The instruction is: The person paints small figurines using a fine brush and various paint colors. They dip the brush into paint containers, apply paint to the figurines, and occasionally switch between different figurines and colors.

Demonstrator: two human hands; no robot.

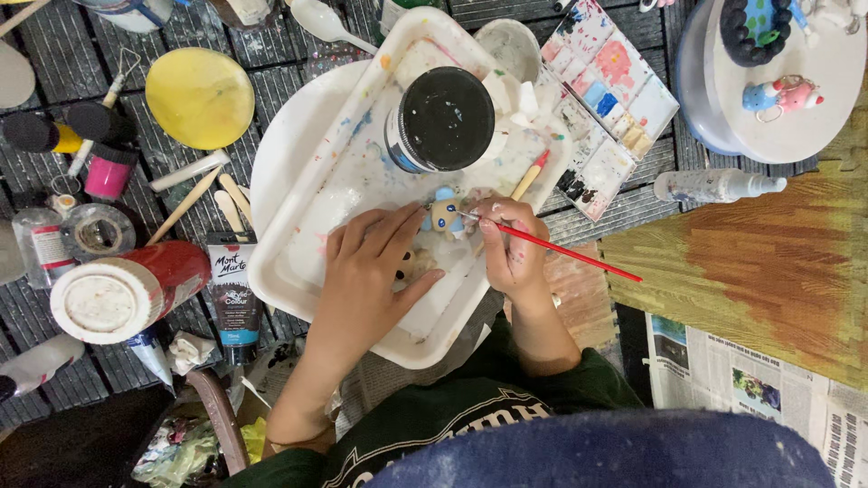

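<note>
My left hand point(372, 262) rests on a white tray point(298, 262) and holds a small clay figurine point(444, 215) with a beige face and blue ears between thumb and fingers. My right hand point(511, 244) grips a thin red paintbrush point(579, 259), its tip touching the figurine's right side. The brush handle points off to the right. A black-lidded paint jar point(443, 117) stands on the tray just beyond the figurine. Part of the figurine's body is hidden under my left fingers.
A paint palette point(606, 99) with coloured wells lies right of the tray. A round stand point(787, 108) holds other clay figures. Left are a yellow disc point(199, 98), paint tube point(233, 289), red-and-white jar point(127, 289), tape roll point(98, 233) and wooden tools. A spray bottle point(714, 185) lies right.
</note>
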